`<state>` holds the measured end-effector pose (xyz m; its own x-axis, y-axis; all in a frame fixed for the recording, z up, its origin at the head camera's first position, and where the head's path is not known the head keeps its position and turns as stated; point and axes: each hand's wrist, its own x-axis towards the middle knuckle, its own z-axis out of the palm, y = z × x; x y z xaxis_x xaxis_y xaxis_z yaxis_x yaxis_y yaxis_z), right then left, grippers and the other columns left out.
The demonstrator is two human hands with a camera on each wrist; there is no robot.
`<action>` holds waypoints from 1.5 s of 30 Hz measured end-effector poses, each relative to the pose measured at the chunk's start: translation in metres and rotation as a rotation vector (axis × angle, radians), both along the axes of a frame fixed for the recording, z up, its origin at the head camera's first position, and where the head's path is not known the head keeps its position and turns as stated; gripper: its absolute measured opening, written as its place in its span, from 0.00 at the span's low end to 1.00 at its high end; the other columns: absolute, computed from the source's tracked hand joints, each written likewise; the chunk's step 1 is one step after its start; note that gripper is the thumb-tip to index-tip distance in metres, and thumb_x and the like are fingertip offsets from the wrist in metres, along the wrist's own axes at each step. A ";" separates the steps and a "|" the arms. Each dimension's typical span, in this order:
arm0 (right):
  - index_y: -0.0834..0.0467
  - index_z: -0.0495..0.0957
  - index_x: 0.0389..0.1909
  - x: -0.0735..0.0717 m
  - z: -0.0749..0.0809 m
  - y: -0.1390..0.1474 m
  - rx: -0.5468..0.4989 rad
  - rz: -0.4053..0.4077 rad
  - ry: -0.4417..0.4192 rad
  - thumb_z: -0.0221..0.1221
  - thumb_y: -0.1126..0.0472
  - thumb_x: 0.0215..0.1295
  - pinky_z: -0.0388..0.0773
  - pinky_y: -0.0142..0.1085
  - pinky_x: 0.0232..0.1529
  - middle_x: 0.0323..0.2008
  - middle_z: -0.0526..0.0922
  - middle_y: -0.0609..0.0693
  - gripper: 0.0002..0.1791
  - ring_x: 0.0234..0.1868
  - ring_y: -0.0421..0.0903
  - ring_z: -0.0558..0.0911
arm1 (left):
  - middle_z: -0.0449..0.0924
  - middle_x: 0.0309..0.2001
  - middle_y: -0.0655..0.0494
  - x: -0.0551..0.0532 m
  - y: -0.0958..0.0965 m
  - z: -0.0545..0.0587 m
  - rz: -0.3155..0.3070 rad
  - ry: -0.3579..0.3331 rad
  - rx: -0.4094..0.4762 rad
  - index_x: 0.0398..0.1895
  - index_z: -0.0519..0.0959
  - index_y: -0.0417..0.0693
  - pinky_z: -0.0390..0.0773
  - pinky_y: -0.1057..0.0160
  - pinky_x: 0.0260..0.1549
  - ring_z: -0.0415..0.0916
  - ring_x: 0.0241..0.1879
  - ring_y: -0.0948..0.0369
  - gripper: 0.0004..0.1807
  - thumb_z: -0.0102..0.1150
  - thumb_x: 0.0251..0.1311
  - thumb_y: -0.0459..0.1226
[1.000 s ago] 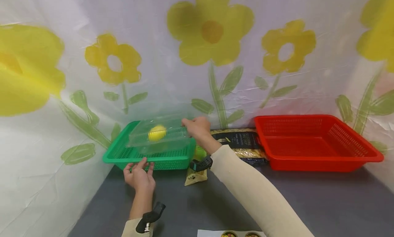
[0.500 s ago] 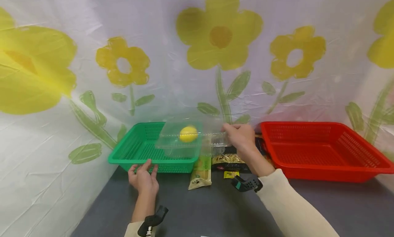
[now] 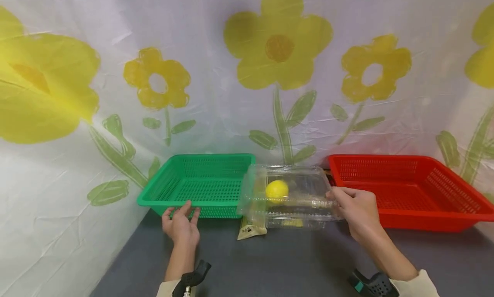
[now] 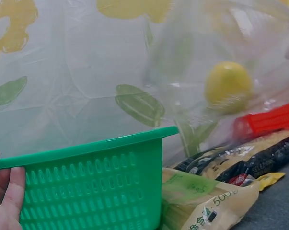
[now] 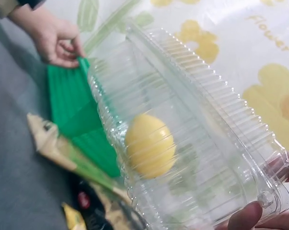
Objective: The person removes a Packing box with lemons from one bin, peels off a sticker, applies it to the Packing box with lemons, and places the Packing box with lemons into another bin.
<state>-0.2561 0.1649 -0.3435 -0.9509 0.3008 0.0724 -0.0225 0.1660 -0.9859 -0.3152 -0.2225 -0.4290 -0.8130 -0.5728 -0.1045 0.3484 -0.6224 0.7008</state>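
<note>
While the fingers of the right hand pinch one end of the clear container, the left hand grips the front rim of the green basket. Inside the container lies a rounded yellow item. The container is held in the air over a pale packet and a dark packet, between the green basket and a red basket on the grey desk.
</note>
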 end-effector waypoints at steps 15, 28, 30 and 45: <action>0.67 0.81 0.57 0.041 -0.054 0.033 0.082 -0.054 -0.172 0.58 0.59 0.69 0.81 0.35 0.30 0.33 0.89 0.49 0.21 0.29 0.41 0.79 | 0.65 0.52 0.51 -0.001 0.002 -0.003 -0.007 -0.002 -0.014 0.54 0.58 0.52 0.82 0.58 0.53 0.77 0.47 0.57 0.23 0.62 0.67 0.30; 0.66 0.78 0.62 0.049 -0.069 0.043 0.066 -0.039 -0.194 0.59 0.62 0.66 0.78 0.35 0.27 0.30 0.86 0.48 0.24 0.26 0.41 0.76 | 0.64 0.52 0.51 -0.007 0.009 -0.004 -0.023 0.005 -0.012 0.57 0.56 0.51 0.80 0.57 0.56 0.76 0.47 0.58 0.25 0.60 0.69 0.31; 0.65 0.78 0.62 0.050 -0.071 0.043 0.083 -0.031 -0.204 0.60 0.61 0.65 0.77 0.35 0.25 0.27 0.84 0.48 0.25 0.25 0.42 0.75 | 0.63 0.52 0.51 -0.006 0.008 -0.004 -0.030 0.011 -0.011 0.57 0.56 0.51 0.79 0.57 0.57 0.76 0.48 0.57 0.25 0.60 0.69 0.32; 0.62 0.72 0.66 0.060 -0.077 0.044 0.228 0.068 -0.232 0.64 0.54 0.67 0.77 0.37 0.28 0.40 0.88 0.54 0.30 0.26 0.43 0.79 | 0.67 0.51 0.53 0.009 0.005 -0.003 -0.070 -0.010 -0.037 0.58 0.56 0.50 0.81 0.63 0.46 0.75 0.38 0.61 0.24 0.59 0.71 0.37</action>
